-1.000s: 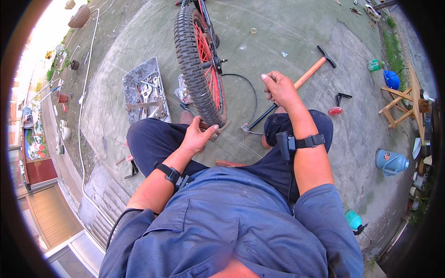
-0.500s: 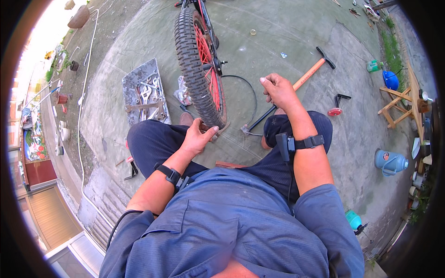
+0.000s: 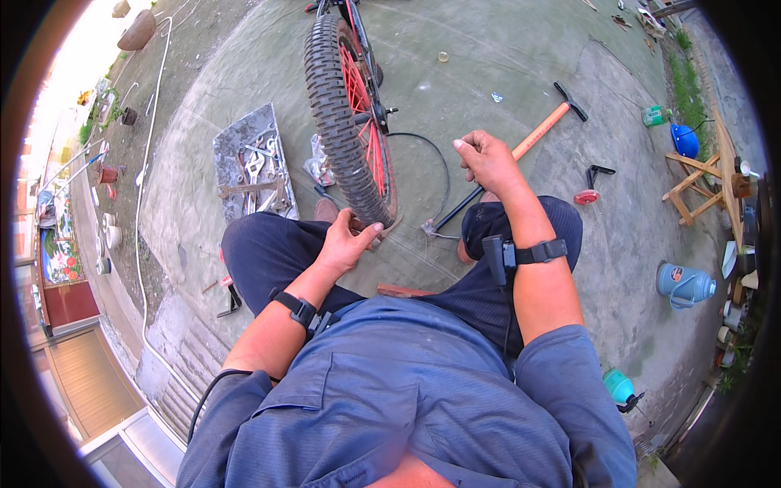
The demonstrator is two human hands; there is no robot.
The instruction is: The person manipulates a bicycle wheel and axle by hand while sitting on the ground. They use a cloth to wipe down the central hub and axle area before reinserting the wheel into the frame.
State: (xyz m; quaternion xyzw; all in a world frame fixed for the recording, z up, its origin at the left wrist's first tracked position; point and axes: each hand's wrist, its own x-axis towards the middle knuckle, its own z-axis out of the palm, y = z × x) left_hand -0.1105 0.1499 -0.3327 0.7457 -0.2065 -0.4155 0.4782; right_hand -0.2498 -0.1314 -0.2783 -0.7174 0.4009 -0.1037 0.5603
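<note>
A bicycle wheel with a knobbly black tyre (image 3: 332, 106) and red spokes (image 3: 356, 81) stands in front of me. My left hand (image 3: 348, 242) grips the tyre's near lower end, thumb on the close side, the other fingers partly hidden. Right of the wheel, my right hand (image 3: 490, 163) is raised with curled fingers and the thumb against the forefinger; whatever it may pinch is too small to make out. Beneath it lies an orange and black floor pump (image 3: 540, 130) with a T-handle. A thin black hose (image 3: 443, 154) curves from the pump's near end toward the wheel.
Left of the wheel sits a grey metal tray (image 3: 232, 134) of wrenches and other tools, beside a clear plastic bag (image 3: 319, 167). To the right are a red-and-black training wheel (image 3: 587, 196), a wooden stool (image 3: 695, 175), a blue helmet (image 3: 685, 141) and a blue thermos (image 3: 685, 281).
</note>
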